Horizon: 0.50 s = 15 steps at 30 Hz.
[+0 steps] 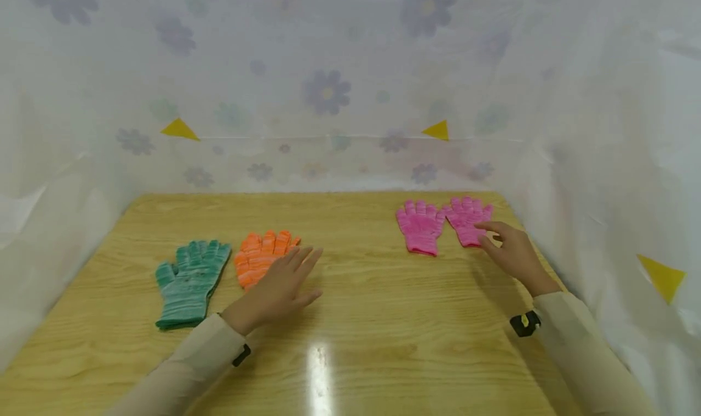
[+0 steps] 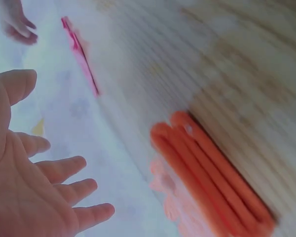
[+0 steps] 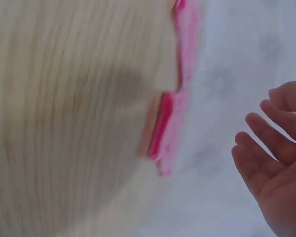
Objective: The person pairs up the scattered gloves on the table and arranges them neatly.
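My left hand hovers with spread, fairly straight fingers over the orange gloves, hiding their lower right part. In the left wrist view the folded cuffs of the orange gloves lie on the table, apart from the palm. Beside them, at the left, is a green glove with its fingers pointing away. My right hand, fingers loosely bent and holding nothing, is close to the right pink glove and overlaps its edge in the head view. A second pink glove lies just left of that one.
The gloves lie on a wood-grain table. White flowered sheeting rises behind the table and along both sides. Yellow triangles are stuck on the sheeting. Each wrist wears a black strap.
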Each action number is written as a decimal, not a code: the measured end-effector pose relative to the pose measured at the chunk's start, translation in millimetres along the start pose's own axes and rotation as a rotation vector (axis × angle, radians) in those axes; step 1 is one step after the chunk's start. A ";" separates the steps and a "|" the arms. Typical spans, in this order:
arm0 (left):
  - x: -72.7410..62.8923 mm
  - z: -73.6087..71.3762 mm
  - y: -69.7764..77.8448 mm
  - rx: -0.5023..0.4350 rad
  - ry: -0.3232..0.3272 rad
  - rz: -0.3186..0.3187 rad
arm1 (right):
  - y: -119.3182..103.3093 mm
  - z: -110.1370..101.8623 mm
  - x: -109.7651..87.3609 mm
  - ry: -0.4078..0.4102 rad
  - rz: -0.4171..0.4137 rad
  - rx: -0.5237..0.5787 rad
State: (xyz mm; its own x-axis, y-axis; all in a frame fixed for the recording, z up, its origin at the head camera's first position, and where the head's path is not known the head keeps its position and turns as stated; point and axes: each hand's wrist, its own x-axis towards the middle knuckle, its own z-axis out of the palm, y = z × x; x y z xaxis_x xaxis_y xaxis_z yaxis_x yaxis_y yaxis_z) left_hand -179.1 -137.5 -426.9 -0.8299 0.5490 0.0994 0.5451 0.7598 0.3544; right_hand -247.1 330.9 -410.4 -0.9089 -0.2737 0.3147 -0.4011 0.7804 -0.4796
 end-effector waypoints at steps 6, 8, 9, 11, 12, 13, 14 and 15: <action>-0.9 8.3 9.1 0.021 -0.054 0.040 | 38.6 8.2 14.9 -0.123 0.104 -0.038; -1.7 9.7 10.1 0.035 -0.054 0.058 | 48.4 13.1 16.7 -0.160 0.129 -0.061; -2.0 10.2 10.2 0.041 -0.052 0.065 | 51.9 15.4 17.8 -0.178 0.130 -0.079; -2.5 10.4 10.2 0.046 -0.041 0.078 | 56.6 19.6 20.6 -0.216 0.121 -0.123; -2.3 10.4 10.1 0.050 -0.033 0.084 | 58.0 21.2 22.0 -0.230 0.107 -0.149; -2.3 10.0 10.1 0.053 -0.026 0.088 | 58.9 22.2 23.5 -0.241 0.090 -0.175; -2.2 9.8 9.9 0.057 -0.022 0.091 | 59.1 22.9 24.9 -0.254 0.069 -0.211; -2.2 9.4 9.9 0.058 -0.017 0.093 | 58.9 23.2 26.1 -0.263 0.047 -0.241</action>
State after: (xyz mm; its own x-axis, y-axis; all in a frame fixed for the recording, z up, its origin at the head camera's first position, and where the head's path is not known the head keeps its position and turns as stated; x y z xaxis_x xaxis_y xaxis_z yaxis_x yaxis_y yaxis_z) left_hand -170.8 -127.9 -432.4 -0.7739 0.6231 0.1137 0.6256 0.7241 0.2904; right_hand -297.1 356.7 -449.5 -0.9364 -0.3457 0.0600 -0.3485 0.8971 -0.2716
